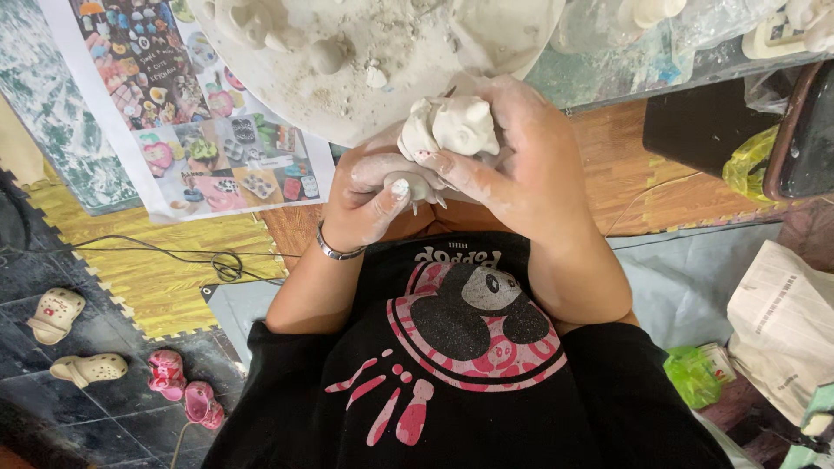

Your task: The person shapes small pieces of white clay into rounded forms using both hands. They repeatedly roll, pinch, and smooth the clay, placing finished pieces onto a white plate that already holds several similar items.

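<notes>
While the person sat close against the surface (608, 139), the wide round work board (391, 95) at twelve o'clock lay dusted with pale powder and crumbs, and several finished-looking white lumps and small figures stood on it near its far rim. That much shaping looked done; the piece in hand looked only part-formed, so I judged the work mid-way, with smoothing and detail left on it.

At ten o'clock a printed sheet of small coloured pictures (187, 122) hung over the surface's edge. Below it, at eight o'clock, two pairs of small shoes lay on the dark floor: a cream pair (74, 343) and a pink pair (182, 386). A thin black cable (217, 260) ran across the yellow foam mat. At four o'clock a crumpled paper sheet (782, 321) and a green bag (692, 375) lay beside the person's lap.

Both hands met at the centre, just under the board's near rim. The right hand (530, 165) was curled around the clay figure (450, 128), a white lumpy form with rounded knobs on top, its fingers wrapping the side. The left hand (373, 195), wearing a silver bracelet (337, 250) at the wrist, was folded closed beneath the figure, its thumb pressing the lower part. Both were powdered white and gripped the piece, held in the air and touching nothing else.
</notes>
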